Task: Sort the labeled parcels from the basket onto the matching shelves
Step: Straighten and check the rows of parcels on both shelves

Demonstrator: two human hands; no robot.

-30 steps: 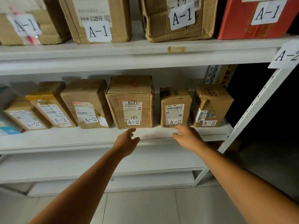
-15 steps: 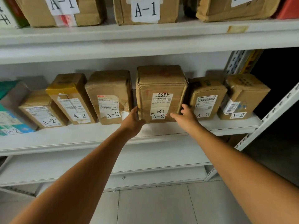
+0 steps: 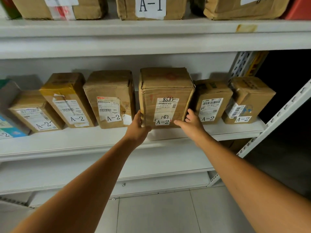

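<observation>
Head view: both hands are on one cardboard parcel (image 3: 165, 91) marked A-2, which stands upright on the middle shelf (image 3: 101, 140), clamped between them.

The left hand (image 3: 137, 130) is set against the parcel's lower left corner. One digit runs up the left edge, and its other fingers go into the narrow gap beside the box, so I cannot tell whether they curl around it.

The right hand (image 3: 190, 125) grips the lower right corner, with the thumb lying across the front under the label and the fingers wrapped round the right side.

Just outside the left hand stands a neighbouring A-2 box (image 3: 109, 98), and just outside the right hand a smaller one (image 3: 210, 100), close to the held parcel's side. Above both hands, the upper shelf (image 3: 117, 41) carries boxes marked A-1. The basket is not in view.

The parcel sits on the shelf that matches its label, so this looks like the placing or squaring-up step.

The carton looks stiff but worn, with a dented top edge and creased corners. It is probably moderately heavy for its bulk, and the taped faces could be a little slick. The two side walls low down are the sound places to hold. Squeezing the dented top, or dragging on the paper labels, would be poor choices.
</observation>
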